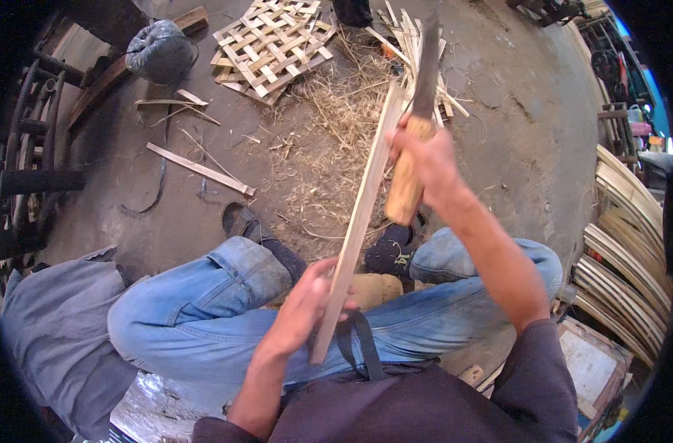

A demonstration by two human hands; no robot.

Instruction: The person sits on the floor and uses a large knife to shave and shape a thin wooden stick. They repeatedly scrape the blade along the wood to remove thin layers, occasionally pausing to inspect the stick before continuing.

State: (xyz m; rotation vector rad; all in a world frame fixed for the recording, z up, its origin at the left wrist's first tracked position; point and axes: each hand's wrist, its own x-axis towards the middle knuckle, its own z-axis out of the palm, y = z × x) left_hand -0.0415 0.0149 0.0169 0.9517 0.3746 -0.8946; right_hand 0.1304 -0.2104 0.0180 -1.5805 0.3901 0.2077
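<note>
My right hand [434, 162] is wrapped round the thick wooden handle of a large knife [404, 188], its long dark blade pointing up and away. Between the thumb and fingers of my left hand [303, 308] is the near part of a long pale strip of wood or bamboo [362, 210]. The strip slants from my lap up to the right, its far end close beside the knife. Whether my right fingers touch the strip, I cannot tell. Below the left hand, a black strap [366, 347] lies across my jeans. Behind the strip, a wooden block [373, 290] sits between my legs.
Curly shavings [336, 118] cover the floor ahead. Beyond lie a woven lattice panel [266, 48] and several split strips [406, 44]. A loose strip [200, 170] and a grey bag [161, 52] are at left. Bundled strips [620, 280] stand at right; grey cloth [63, 340] hangs near left.
</note>
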